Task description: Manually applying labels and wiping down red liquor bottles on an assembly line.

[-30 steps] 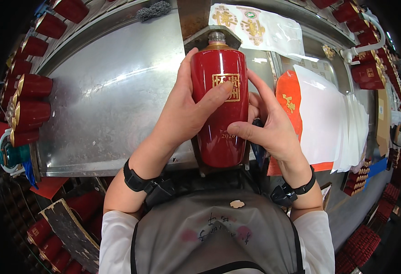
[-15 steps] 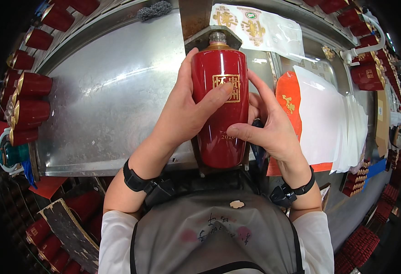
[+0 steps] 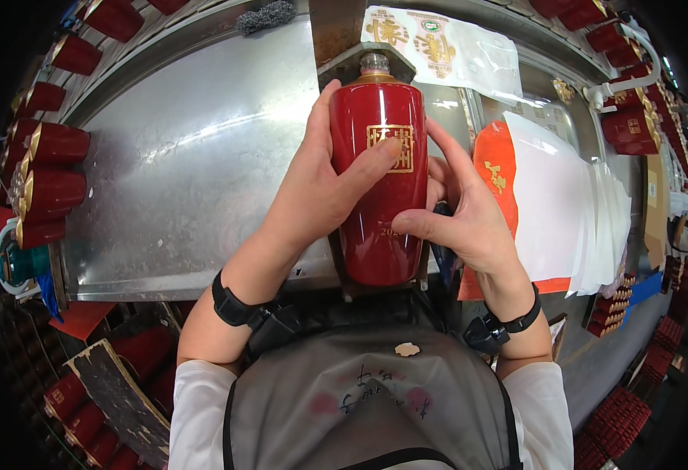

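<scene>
A glossy red bottle (image 3: 383, 204) with a gold collar and a clear glass neck lies in front of me, its neck pointing away. It rests over a dark stand whose angled grey end plate (image 3: 403, 64) is behind the neck. My left hand (image 3: 330, 160) grips the bottle's left side, the thumb laid across the gold square emblem (image 3: 401, 162). On the right side, my right hand (image 3: 461, 207) presses its thumb to the lower body near small gold print, with fingers around the edge. A dark blue thing (image 3: 443, 254), partly hidden, is under my right hand.
A metal worktop (image 3: 179, 172) spreads to the left, with a dark scouring pad (image 3: 266, 17) at its far edge. White sheets (image 3: 563, 204) over orange-red paper (image 3: 493, 160) lie at right. Printed film (image 3: 454, 47) lies behind. Red bottles (image 3: 54, 193) stand along the left; a white pipe (image 3: 634, 82) is far right.
The bottle has shifted very slightly, its emblem a touch up and to the right under my thumb. At the upper left, the row of red bottles has moved rightward and away. Both hands keep their hold.
</scene>
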Tool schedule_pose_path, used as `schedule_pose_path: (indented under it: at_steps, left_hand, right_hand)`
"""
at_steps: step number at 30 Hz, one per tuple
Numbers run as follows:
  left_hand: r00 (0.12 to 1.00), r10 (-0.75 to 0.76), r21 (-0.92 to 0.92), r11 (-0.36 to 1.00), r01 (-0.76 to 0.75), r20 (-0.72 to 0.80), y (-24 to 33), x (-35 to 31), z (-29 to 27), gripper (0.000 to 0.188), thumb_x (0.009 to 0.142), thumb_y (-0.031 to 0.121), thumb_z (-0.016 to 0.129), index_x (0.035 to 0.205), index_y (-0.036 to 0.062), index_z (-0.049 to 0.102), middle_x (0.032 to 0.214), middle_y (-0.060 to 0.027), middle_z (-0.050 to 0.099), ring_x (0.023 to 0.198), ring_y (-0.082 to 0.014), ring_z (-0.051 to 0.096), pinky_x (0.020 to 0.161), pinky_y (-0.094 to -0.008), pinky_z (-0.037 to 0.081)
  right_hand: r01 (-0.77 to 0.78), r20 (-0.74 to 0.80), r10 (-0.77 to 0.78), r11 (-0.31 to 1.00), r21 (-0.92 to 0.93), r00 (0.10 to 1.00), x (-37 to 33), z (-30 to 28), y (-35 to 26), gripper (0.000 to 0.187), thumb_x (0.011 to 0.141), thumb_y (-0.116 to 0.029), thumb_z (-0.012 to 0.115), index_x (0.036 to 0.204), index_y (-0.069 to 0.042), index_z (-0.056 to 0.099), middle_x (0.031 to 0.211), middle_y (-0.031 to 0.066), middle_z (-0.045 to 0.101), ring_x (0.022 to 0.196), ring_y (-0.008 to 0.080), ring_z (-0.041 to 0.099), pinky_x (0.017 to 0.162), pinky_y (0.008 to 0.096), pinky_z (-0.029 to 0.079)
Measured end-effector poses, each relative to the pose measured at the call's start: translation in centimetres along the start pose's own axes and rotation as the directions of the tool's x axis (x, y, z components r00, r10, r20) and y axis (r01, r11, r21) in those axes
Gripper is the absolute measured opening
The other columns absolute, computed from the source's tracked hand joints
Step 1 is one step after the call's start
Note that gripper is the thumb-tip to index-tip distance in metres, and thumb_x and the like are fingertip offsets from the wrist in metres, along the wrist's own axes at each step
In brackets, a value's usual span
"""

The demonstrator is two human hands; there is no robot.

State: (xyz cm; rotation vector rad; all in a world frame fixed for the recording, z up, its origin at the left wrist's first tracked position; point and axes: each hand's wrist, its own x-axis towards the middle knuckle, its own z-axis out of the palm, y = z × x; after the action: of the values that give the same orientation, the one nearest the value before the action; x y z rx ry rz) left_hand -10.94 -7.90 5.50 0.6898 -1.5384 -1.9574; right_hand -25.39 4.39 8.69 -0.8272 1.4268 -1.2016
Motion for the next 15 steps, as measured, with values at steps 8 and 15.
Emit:
schedule_pose_path:
  at_steps: [8,15]
  left_hand:
    - [0.991,0.089,-0.029,0.996,-0.087,0.101,0.5,-1.5,0.2,0.097,0.086,0.014,0.073,0.151,-0.0027,0.003,0.134,-0.0170,0.049,0.120,-0.0213,0.054,0.100,-0.0352,0.046]
    - [0.990,0.086,-0.006,0.996,-0.086,0.110,0.1,-1.7,0.2,0.097,0.085,0.011,0.073,0.152,0.0002,0.003,0.136,-0.0157,0.048,0.120,-0.0208,0.054,0.101,-0.0356,0.046]
  right_hand:
    - [0.017,0.013,-0.018,0.997,0.074,1.000,-0.2,-0.5,0.4,0.092,0.077,0.001,0.076,0.153,-0.003,0.023,0.126,0.0142,0.059,0.076,0.0031,0.052,0.076,0.0193,0.044]
    - [0.053,-0.001,-0.053,0.997,0.062,0.999,-0.1,-0.3,1.1,0.091,0.078,-0.004,0.079,0.152,-0.004,0.025,0.120,0.0166,0.061,0.067,0.0007,0.050,0.067,0.0166,0.043]
